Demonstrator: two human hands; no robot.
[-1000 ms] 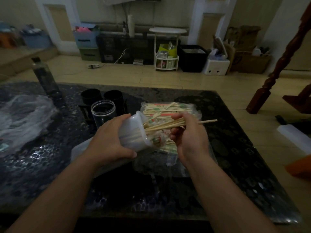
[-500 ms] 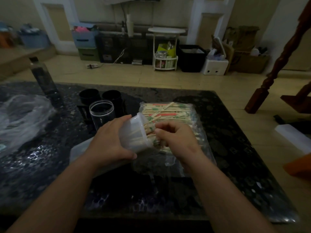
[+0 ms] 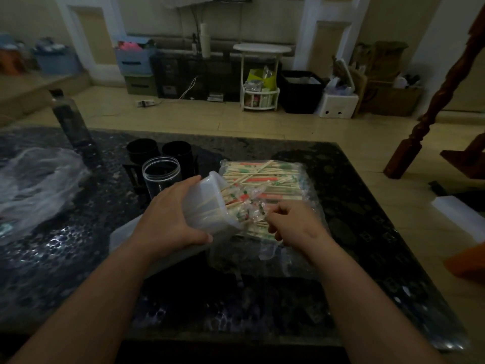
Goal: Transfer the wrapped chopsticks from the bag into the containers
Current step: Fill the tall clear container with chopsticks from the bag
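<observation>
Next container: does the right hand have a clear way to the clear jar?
Probably not directly: the left hand and the tilted white tub it grips lie between the right hand and the clear jar.

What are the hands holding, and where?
The left hand grips the white container round its side. The right hand curls into the wrapped chopsticks; its grip is hidden.

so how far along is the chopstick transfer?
Done: some wrapped chopsticks sit in the white container, which the left hand holds tilted. In hand: the right hand curls into the bag for more, grip unclear. Left: the bag looks mostly full, and the clear jar looks empty.
</observation>
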